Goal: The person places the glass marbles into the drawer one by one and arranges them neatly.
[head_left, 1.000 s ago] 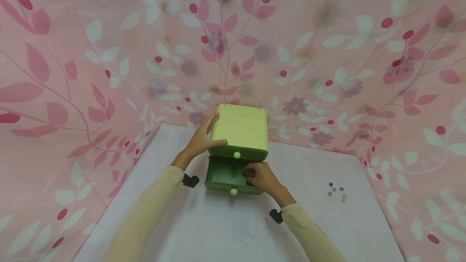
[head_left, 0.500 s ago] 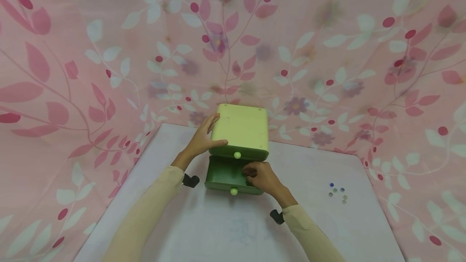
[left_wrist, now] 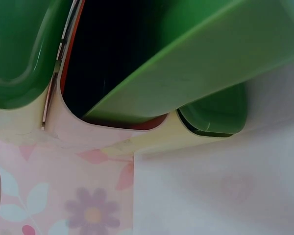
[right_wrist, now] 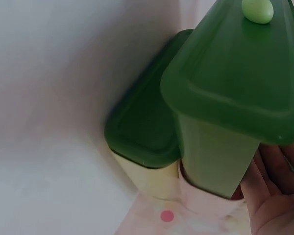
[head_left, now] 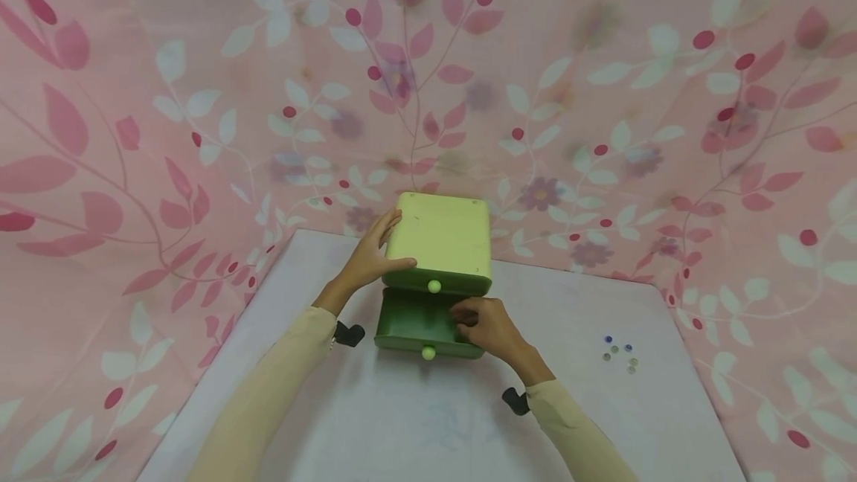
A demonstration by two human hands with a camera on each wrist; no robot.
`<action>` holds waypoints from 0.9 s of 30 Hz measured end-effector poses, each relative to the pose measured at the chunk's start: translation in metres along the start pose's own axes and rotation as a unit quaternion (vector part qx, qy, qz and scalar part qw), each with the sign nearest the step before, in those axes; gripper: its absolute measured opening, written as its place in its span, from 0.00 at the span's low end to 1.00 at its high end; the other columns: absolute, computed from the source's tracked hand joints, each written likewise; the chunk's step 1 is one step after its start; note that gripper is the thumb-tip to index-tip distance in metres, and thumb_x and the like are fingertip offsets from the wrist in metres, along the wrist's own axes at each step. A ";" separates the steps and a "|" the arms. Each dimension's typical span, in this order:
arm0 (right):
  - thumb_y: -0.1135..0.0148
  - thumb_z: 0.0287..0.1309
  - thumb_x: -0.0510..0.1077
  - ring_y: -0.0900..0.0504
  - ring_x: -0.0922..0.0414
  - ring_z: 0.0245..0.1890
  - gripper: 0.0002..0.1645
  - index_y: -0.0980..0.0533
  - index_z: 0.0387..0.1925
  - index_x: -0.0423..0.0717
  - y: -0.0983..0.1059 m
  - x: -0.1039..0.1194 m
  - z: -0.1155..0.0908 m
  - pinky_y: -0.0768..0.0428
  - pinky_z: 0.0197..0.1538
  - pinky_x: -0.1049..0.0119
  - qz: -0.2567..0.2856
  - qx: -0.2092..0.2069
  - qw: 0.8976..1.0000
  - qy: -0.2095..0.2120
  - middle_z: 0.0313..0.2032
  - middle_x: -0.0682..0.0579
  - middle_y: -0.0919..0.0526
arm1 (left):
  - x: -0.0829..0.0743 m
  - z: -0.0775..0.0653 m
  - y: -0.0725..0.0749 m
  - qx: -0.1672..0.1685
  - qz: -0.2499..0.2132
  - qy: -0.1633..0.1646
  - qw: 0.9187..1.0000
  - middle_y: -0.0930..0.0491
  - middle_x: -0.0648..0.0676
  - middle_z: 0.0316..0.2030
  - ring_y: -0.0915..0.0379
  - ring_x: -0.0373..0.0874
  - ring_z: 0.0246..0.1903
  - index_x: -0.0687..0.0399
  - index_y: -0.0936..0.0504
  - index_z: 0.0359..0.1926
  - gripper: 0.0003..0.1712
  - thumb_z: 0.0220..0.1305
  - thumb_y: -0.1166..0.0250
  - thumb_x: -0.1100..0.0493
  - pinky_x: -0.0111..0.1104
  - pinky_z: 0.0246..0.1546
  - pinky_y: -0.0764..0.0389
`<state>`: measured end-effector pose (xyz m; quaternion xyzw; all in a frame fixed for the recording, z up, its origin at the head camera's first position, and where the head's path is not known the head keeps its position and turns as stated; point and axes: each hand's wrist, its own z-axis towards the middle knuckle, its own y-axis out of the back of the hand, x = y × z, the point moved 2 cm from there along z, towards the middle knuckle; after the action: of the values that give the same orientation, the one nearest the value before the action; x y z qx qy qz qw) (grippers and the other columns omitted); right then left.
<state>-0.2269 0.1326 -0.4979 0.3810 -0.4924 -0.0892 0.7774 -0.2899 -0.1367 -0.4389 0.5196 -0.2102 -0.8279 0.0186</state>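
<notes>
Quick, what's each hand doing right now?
Left hand: open, resting against the cabinet.
Right hand: at the pulled-out drawer; can't tell if it's holding anything.

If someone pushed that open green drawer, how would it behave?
The open drawer looks stiff: its side wall runs straight, without sagging. It would probably slide in rather than tip, with its back end inside the cabinet. Its smooth front may feel slippery, though the round knob should offer a hold.

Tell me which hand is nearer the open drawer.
Right. The right hand is at the open drawer's right side; the left hand is farther up, on the cabinet's left side.
</notes>
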 end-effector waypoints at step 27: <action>0.29 0.46 0.26 0.14 0.50 0.36 0.16 0.17 0.40 0.34 0.066 -0.064 -0.050 0.15 0.38 0.67 -0.039 -0.176 0.983 -0.022 0.36 0.45 0.13 | 0.001 0.000 0.000 -0.008 0.002 -0.004 1.000 0.48 0.61 0.73 0.51 0.51 0.72 0.61 0.53 0.76 0.62 0.50 0.22 0.58 0.44 0.71 0.45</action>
<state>-0.2325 0.2366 -0.5092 0.2548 -0.4708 -0.2133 0.8173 -0.2904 -0.1366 -0.4402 0.5159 -0.2046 -0.8315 0.0243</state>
